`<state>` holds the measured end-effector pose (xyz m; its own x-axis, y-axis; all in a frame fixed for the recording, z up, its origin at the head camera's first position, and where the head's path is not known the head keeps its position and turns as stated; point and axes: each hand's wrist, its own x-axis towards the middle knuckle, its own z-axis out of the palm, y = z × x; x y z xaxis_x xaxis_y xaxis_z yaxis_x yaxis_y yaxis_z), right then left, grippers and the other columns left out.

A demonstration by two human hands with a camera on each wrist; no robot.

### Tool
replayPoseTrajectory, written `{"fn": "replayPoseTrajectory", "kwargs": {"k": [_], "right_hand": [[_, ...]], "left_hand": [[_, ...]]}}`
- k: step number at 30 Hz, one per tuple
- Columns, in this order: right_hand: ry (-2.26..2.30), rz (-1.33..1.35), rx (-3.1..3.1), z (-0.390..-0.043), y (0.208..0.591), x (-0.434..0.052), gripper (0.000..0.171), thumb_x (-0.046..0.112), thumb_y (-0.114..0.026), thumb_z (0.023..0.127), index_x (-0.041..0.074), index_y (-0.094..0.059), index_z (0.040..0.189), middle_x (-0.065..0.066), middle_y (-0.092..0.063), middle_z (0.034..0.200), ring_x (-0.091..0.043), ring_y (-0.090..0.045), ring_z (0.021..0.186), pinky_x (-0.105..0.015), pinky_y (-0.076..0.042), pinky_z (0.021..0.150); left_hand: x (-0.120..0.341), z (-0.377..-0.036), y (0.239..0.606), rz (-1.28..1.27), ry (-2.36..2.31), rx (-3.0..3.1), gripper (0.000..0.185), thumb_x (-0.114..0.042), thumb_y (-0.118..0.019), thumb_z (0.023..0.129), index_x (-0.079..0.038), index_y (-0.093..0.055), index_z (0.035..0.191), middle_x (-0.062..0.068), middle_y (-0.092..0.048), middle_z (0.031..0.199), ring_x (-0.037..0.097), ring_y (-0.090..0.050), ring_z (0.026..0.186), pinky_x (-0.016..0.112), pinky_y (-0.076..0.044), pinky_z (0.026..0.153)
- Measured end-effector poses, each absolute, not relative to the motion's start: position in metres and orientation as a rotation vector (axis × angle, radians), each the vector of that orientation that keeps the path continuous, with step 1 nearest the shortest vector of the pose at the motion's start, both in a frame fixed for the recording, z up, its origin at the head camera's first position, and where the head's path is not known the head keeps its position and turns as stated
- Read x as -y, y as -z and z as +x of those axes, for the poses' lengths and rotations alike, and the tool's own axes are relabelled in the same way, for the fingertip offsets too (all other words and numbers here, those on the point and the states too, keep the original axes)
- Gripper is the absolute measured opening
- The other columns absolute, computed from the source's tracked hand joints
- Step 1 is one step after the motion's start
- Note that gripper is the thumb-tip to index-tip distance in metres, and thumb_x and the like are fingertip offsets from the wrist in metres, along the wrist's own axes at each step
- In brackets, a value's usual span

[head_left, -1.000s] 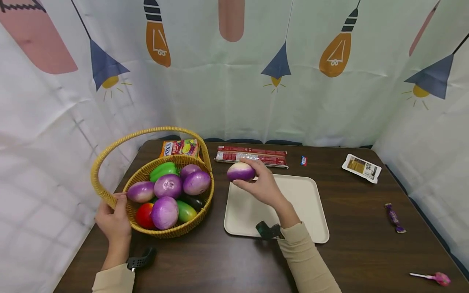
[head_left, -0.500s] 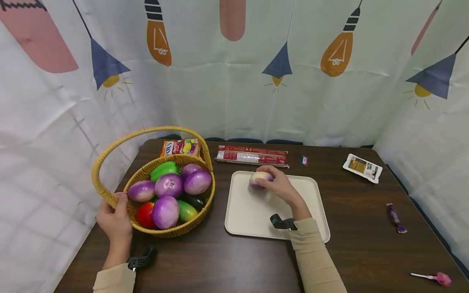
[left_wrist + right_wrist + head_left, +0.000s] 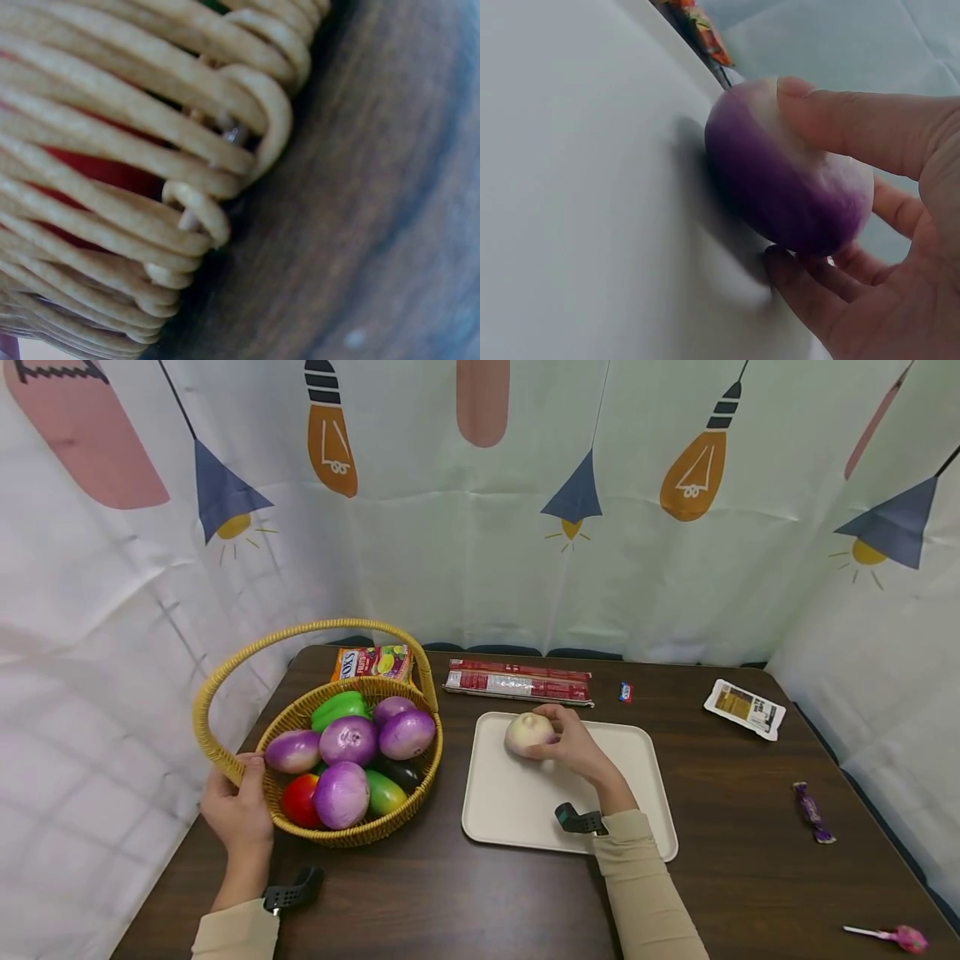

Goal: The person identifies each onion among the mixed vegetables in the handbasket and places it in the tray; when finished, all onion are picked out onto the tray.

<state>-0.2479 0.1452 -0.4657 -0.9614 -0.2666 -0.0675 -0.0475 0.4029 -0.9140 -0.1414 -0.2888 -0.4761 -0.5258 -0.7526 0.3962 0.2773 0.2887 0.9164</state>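
Note:
Between thumb and fingers, my right hand (image 3: 577, 747) holds a round purple-and-white vegetable (image 3: 527, 735), like an onion or turnip, at the far left part of the cream tray (image 3: 517, 814). Its pale side faces up in the head view. In the right wrist view the purple side of the vegetable (image 3: 772, 176) is close to the tray (image 3: 577, 187); I cannot tell whether they touch. My left hand (image 3: 238, 806) grips the yellow wicker basket (image 3: 352, 837) where its handle meets the left rim. The left wrist view has only the basket weave (image 3: 150, 127) and table.
Inside the basket are several purple round vegetables (image 3: 348, 741), a green pepper (image 3: 340, 710), a red tomato-like one (image 3: 302, 800) and others. Behind stand a candy bag (image 3: 375, 662) and a red package (image 3: 517, 682). Sachet (image 3: 745, 709), wrapped candy (image 3: 813, 812) and lollipop (image 3: 892, 937) lie right.
My right hand has carried the vegetable from above the tray's left edge rightward and down to the tray, turning its pale side up. My left hand stays on the basket.

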Motion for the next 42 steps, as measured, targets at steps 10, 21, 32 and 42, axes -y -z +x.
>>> {"fn": "replayPoseTrajectory", "kwargs": {"k": [10, 21, 32, 42], "right_hand": [[1.612, -0.385, -2.504, -0.248, 0.471, -0.129, 0.066, 0.009, -0.080, 0.080, 0.011, -0.051, 0.138, -0.013, -0.051, 0.140, -0.036, -0.056, 0.119, -0.047, -0.048, 0.095], [1.667, -0.422, -2.822, -0.231, 0.443, -0.097, 0.043, 0.014, -0.071, 0.088, 0.006, -0.060, 0.129, -0.008, -0.057, 0.132, -0.029, -0.052, 0.125, -0.046, -0.043, 0.102], [1.748, -1.313, -2.533, -0.162, 0.425, 0.011, 0.039, 0.012, -0.073, 0.087, 0.004, -0.060, 0.123, -0.006, -0.061, 0.123, -0.020, -0.060, 0.106, -0.030, -0.052, 0.087], [1.132, -1.179, -2.767, -0.140, 0.425, 0.058, 0.070, 0.051, -0.065, 0.088, 0.020, -0.040, 0.146, 0.006, -0.049, 0.142, -0.008, -0.052, 0.123, -0.030, -0.046, 0.099]], "left_hand": [[0.286, -0.139, 0.471, 0.420, 1.420, 1.632, 0.018, -0.010, -0.064, 0.090, 0.007, -0.069, 0.094, -0.008, -0.069, 0.081, 0.003, -0.058, 0.077, 0.018, -0.043, 0.071], [0.289, -0.140, 0.474, 0.431, 1.406, 1.649, 0.021, -0.011, -0.064, 0.091, 0.009, -0.067, 0.094, -0.004, -0.069, 0.083, 0.005, -0.058, 0.078, 0.017, -0.043, 0.071], [0.285, -0.139, 0.471, 0.420, 1.393, 1.644, 0.022, -0.008, -0.064, 0.090, 0.014, -0.064, 0.095, -0.015, -0.065, 0.080, 0.004, -0.057, 0.076, 0.018, -0.043, 0.071], [0.281, -0.136, 0.466, 0.421, 1.401, 1.647, 0.020, -0.008, -0.063, 0.090, 0.012, -0.065, 0.093, -0.014, -0.064, 0.079, 0.005, -0.056, 0.076, 0.019, -0.043, 0.070]]}}
